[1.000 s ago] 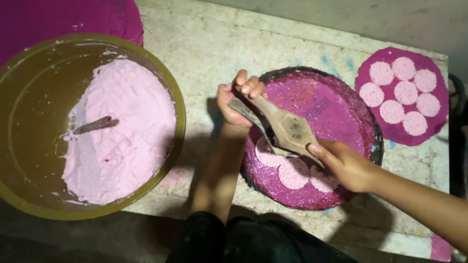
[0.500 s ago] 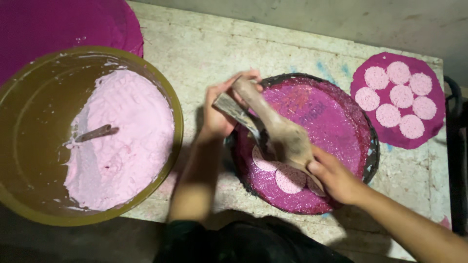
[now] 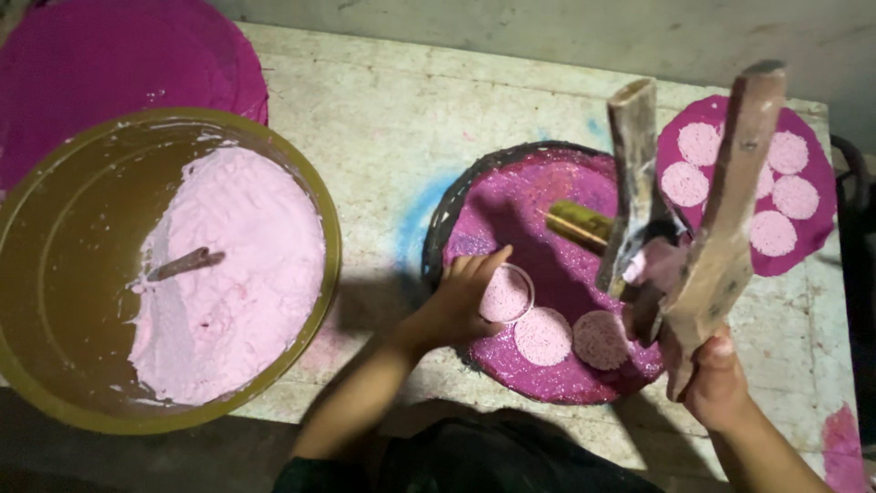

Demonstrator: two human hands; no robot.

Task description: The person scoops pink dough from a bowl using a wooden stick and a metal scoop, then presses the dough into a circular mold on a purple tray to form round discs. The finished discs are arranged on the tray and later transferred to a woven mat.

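My left hand rests on the magenta round tray, fingers around a small ring mould filled with pink powder. Two pressed pink discs lie beside the mould on the tray. My right hand grips the lower end of a hinged wooden press, lifted upright over the tray's right side with its two arms spread apart. A short yellowish stick pokes out between the arms.
A large olive bowl at the left holds pink powder and a scoop handle. A magenta disc with several pink rounds lies at the right. Another magenta sheet sits top left on the worn white table.
The wooden press was lying across the tray in both hands; now my right hand has raised it upright and open, and my left hand has dropped to the ring mould on the tray.
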